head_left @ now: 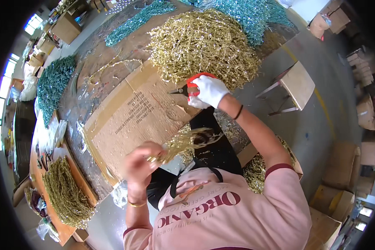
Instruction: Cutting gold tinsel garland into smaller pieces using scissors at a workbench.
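Note:
My left hand [139, 162], bare and smeared by motion, is closed on a thin bunch of gold tinsel sprigs [175, 151]. The bunch trails to the right above my lap, its far end blurred. In a white glove, my right hand [212, 91] grips red-handled scissors [192, 79]; their short dark blades [178, 90] point left over a flat cardboard sheet [129, 125]. Just beyond that hand rises a large heap of gold tinsel [204, 48] on the worktable. The scissors and the held bunch are apart.
Teal tinsel [250, 18] lies across the table's far side, with a darker green bundle [56, 85] at left. More gold tinsel [66, 189] rests on a wooden board at lower left. A stool [298, 85] stands right, and an open box of tinsel [258, 171] beside me.

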`<state>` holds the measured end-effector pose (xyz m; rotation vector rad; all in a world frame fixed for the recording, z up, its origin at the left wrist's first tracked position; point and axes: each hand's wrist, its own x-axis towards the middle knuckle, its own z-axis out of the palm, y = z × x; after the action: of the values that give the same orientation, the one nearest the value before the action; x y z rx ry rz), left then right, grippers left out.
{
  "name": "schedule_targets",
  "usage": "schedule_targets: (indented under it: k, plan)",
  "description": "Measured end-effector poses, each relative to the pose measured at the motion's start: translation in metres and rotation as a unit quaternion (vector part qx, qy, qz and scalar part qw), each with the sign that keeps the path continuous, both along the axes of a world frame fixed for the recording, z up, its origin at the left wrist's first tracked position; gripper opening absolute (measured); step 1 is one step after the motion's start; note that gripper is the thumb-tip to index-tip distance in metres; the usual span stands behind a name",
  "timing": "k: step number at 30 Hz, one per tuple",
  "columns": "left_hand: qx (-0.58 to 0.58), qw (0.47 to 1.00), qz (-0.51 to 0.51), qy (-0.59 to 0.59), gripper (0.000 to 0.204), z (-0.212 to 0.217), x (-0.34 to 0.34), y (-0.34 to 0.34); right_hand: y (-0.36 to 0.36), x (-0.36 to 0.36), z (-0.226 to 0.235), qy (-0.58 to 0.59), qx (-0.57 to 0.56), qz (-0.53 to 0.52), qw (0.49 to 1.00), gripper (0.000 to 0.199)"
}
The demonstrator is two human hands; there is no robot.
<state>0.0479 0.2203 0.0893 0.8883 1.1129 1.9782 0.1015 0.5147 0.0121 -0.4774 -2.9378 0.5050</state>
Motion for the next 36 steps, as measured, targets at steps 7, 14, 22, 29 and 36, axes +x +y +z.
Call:
schedule_targets:
  k: [7,14,22,29,36]
  plan:
    - [-0.238,0.941,0.175,0.165,0.018,0.015,-0.028,-0.004,0.01,-0.014,0.027,0.081,0.086,0.072,0.99,0.036]
    - [-0.141,0.977,0.121,0.104,0.016,0.037,-0.044,0.013,-0.111,-0.015,0.092,0.055,-0.349,0.279,0.893,0.06]
    - [0.109,0.985,0.127,0.033,0.021,0.08,-0.09,-0.011,-0.105,-0.011,0.068,-0.173,-0.534,0.264,0.784,0.036]
    - [0.196,0.978,0.076,0.003,0.039,0.123,-0.098,-0.048,-0.083,0.02,0.033,-0.041,-0.455,0.152,0.877,0.034]
    - [0.102,0.964,0.156,0.188,0.033,0.13,-0.131,-0.034,-0.072,0.033,0.006,0.157,-0.681,-0.006,0.715,0.029]
